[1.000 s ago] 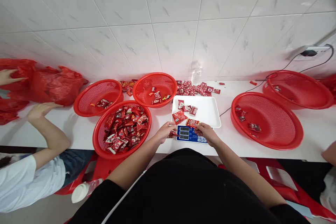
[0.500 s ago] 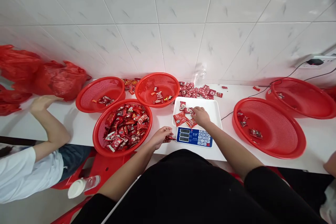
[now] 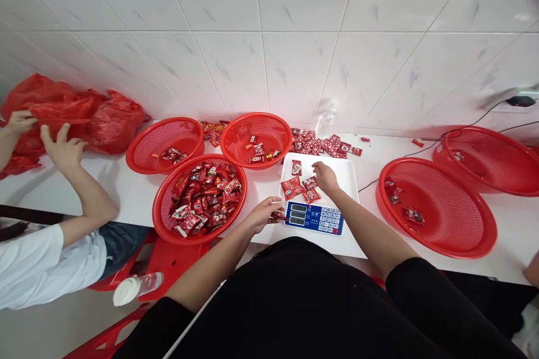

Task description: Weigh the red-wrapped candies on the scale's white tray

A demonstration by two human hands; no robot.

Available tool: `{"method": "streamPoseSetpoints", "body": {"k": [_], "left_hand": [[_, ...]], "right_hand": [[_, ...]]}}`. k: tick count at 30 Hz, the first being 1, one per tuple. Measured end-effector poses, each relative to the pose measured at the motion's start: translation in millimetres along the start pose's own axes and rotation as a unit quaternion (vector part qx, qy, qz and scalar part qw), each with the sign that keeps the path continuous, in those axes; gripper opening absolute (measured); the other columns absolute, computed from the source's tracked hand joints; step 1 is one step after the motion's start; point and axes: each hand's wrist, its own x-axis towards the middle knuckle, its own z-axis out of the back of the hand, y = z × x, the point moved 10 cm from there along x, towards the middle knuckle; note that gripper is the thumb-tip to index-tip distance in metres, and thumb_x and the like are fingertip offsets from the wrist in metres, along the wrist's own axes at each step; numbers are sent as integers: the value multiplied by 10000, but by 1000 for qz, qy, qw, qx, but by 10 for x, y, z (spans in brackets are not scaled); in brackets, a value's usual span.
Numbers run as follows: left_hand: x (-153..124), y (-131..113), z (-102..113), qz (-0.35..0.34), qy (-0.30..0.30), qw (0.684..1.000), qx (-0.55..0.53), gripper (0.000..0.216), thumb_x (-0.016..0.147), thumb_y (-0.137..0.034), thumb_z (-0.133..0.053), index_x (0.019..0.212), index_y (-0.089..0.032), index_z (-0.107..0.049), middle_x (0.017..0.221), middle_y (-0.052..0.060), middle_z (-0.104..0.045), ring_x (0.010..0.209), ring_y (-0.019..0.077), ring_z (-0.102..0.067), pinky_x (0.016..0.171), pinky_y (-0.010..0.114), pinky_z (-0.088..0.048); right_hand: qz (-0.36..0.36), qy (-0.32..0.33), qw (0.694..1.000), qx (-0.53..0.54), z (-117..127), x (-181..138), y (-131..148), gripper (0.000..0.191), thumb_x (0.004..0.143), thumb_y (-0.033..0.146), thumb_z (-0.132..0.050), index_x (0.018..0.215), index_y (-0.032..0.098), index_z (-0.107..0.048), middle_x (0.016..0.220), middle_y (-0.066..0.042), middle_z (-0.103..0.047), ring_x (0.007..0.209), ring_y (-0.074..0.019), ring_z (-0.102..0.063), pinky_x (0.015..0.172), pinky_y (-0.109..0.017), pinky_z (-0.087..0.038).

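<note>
A blue electronic scale [image 3: 315, 217] with a white weighing tray [image 3: 345, 179] stands at the counter's front edge. Several red candy packets [image 3: 301, 188] lie on the tray. My right hand [image 3: 325, 175] rests over the tray beside those packets, fingers curled; whether it holds one is hidden. My left hand [image 3: 264, 213] is just left of the scale, pinched on a small red candy [image 3: 279, 215]. A red basket full of candy packets [image 3: 201, 197] sits to the left of my left hand.
Two smaller red baskets [image 3: 165, 143] [image 3: 256, 140] stand behind, two big ones [image 3: 435, 207] [image 3: 490, 158] at right. Loose candies [image 3: 324, 145] lie by the wall. A cable [image 3: 438, 140] runs to a wall socket. A person in white at left handles red plastic bags [image 3: 88, 118].
My right hand moved from the scale's front up onto the tray and set a packet among the others. The person at left raised both hands to the red bags. My left hand stayed put.
</note>
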Motion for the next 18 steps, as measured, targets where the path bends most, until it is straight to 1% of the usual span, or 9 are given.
{"method": "streamPoseSetpoints", "body": {"k": [2, 3, 5, 7, 8, 11, 14, 16, 18], "left_hand": [[77, -64, -77, -7, 6, 1000, 8, 388, 846, -293, -674, 1199, -202, -541, 961, 66, -677, 742, 144, -658, 692, 253, -505], [120, -94, -112, -11, 8, 1000, 12, 433, 847, -298, -675, 1244, -207, -527, 979, 72, -677, 750, 148, -658, 686, 252, -504], [204, -142, -180, -14, 17, 1000, 19, 516, 849, -306, -674, 1324, -217, -494, 1004, 81, -679, 769, 155, -655, 679, 253, -503], [276, -176, -256, -10, 32, 999, 21, 601, 848, -308, -674, 1399, -231, -446, 1020, 86, -686, 787, 165, -652, 683, 258, -503], [305, -187, -289, -6, 38, 999, 21, 641, 847, -306, -675, 1431, -238, -419, 1026, 87, -691, 799, 170, -652, 690, 261, -503], [362, -213, -365, 11, 47, 998, 29, 704, 846, -293, -672, 1481, -261, -369, 1031, 85, -703, 824, 173, -652, 713, 258, -498], [387, -238, -400, 18, 48, 998, 37, 683, 854, -278, -661, 1476, -262, -381, 1021, 86, -705, 821, 167, -649, 724, 259, -496], [385, -243, -392, 16, 46, 998, 32, 635, 856, -274, -658, 1443, -243, -417, 1014, 92, -704, 811, 164, -646, 714, 255, -496], [360, -224, -349, 16, 40, 999, 23, 562, 851, -275, -665, 1377, -222, -471, 1001, 89, -701, 798, 160, -649, 696, 245, -495]], "right_hand": [[-20, -19, 1000, 5, 109, -71, -169, 503, 976, 207, -196, 1367, 171, -510, 1177, -118, -693, 1026, -222, -634, 837, -331, -472], [-23, -24, 999, 5, 143, -117, -230, 500, 976, 223, -208, 1372, 162, -506, 1205, -125, -684, 1068, -235, -620, 866, -349, -470], [-10, -24, 1000, 5, 144, -213, -277, 452, 961, 267, -325, 1345, 173, -545, 1279, -119, -659, 1186, -255, -562, 963, -381, -441], [27, -2, 1000, 1, 46, -295, -209, 426, 907, 271, -477, 1315, 215, -588, 1371, -83, -617, 1317, -272, -464, 1073, -419, -366], [51, 15, 999, -6, -32, -325, -145, 439, 883, 250, -519, 1316, 240, -593, 1413, -63, -589, 1369, -280, -409, 1115, -447, -318], [103, 60, 992, -34, -263, -356, 46, 490, 889, 166, -481, 1353, 300, -563, 1476, -23, -535, 1450, -291, -289, 1164, -547, -188], [102, 59, 993, -18, -327, -298, 120, 462, 899, 144, -464, 1311, 306, -595, 1387, -48, -606, 1396, -282, -363, 1167, -551, -156], [89, 43, 995, 1, -296, -255, 112, 419, 877, 164, -523, 1266, 279, -628, 1319, -89, -634, 1320, -284, -438, 1159, -517, -190], [71, 27, 997, 19, -236, -228, 56, 372, 851, 178, -571, 1205, 251, -658, 1261, -115, -644, 1252, -282, -490, 1132, -478, -253]]}}
